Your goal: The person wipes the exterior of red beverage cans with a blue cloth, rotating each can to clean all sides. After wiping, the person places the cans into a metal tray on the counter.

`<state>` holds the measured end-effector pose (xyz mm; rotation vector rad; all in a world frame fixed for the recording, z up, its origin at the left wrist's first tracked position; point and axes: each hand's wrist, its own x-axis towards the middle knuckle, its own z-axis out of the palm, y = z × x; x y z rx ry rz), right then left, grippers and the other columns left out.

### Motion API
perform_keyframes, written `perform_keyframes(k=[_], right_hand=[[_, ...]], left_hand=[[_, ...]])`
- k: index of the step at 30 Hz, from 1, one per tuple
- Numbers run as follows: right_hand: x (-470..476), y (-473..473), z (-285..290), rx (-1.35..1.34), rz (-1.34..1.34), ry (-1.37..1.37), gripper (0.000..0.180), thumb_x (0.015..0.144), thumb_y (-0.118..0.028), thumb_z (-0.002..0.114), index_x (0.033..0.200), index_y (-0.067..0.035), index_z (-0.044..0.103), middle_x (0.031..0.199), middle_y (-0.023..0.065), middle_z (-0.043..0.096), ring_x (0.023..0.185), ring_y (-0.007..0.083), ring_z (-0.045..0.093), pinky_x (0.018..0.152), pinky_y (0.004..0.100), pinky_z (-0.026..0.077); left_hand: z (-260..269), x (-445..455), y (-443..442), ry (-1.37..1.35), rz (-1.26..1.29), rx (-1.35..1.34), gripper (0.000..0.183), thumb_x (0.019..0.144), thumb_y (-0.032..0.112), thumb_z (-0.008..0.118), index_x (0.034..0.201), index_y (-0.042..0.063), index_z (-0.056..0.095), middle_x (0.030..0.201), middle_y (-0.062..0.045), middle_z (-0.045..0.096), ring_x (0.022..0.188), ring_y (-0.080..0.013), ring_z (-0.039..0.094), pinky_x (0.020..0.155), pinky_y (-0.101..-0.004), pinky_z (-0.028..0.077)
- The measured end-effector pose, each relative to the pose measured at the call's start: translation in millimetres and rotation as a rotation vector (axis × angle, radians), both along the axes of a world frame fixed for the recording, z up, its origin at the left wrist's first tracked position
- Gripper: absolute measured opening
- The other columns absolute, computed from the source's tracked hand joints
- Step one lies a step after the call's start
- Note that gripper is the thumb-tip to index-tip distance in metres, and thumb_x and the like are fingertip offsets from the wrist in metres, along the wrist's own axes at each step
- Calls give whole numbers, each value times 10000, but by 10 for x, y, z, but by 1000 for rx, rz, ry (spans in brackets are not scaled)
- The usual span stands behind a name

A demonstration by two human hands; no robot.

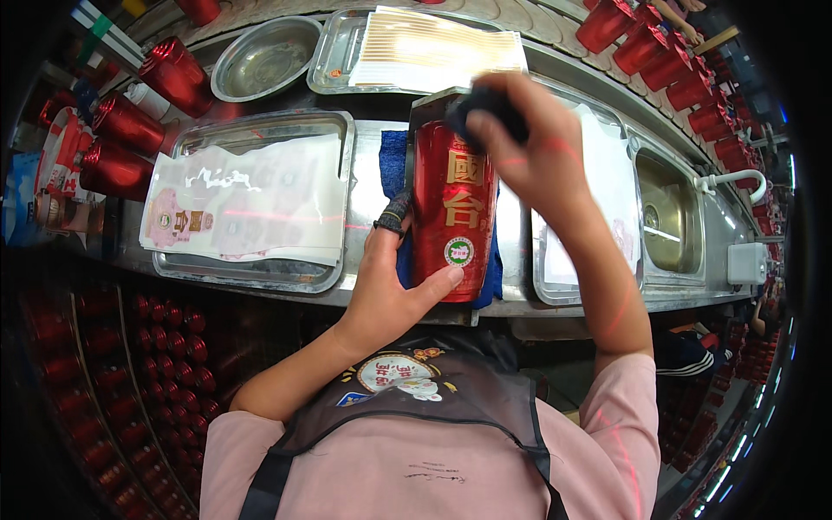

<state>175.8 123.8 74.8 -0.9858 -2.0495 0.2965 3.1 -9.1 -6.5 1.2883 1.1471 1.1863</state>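
A glossy red bottle (448,208) with gold characters and a round green-and-white emblem lies on blue cloth (392,162) in a metal holder (429,103). The thumb of my left hand (390,286) rests on the bottle's lower part, beside the emblem; dark tape or a sleeve wraps one finger at the bottle's left side. My right hand (530,130), blurred, grips a dark pad or cloth (497,107) over the bottle's upper right end. Decal sheets (247,208) lie in the metal tray (253,279) at left.
Another metal tray (558,296) with sheets is at right, beside a sink (669,214) with a white faucet (734,179). A metal bowl (265,60) and a tray of gold-striped sheets (442,49) stand at the back. Red bottles (120,170) stand at far left.
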Motion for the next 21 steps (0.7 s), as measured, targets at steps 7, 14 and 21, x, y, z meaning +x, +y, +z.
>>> perform_keyframes(k=[7, 14, 21], right_hand=[[111, -584, -74, -116, -6, 217, 295, 779, 19, 770, 1058, -2, 676, 866, 101, 708, 774, 171, 699, 699, 279, 547], [88, 15, -66, -60, -199, 227, 235, 803, -33, 744, 1018, -4, 654, 882, 128, 701, 773, 231, 698, 720, 300, 546], [181, -305, -208, -97, -162, 239, 266, 828, -44, 760, 1071, -24, 656, 886, 49, 685, 814, 115, 654, 738, 247, 529]], left_hand=[[63, -115, -13, 244, -130, -5, 865, 860, 159, 769, 1523, -24, 244, 1481, -188, 410, 1377, -258, 400, 1157, -399, 308], [100, -20, 1, -144, -61, -114, 879, 806, 311, 830, 1470, -20, 357, 1418, -232, 454, 1322, -333, 453, 1118, -420, 344], [211, -229, 267, 603, -105, 327, 836, 846, 541, 729, 1475, 77, 432, 1532, -285, 335, 1440, -457, 283, 1159, -602, 158]])
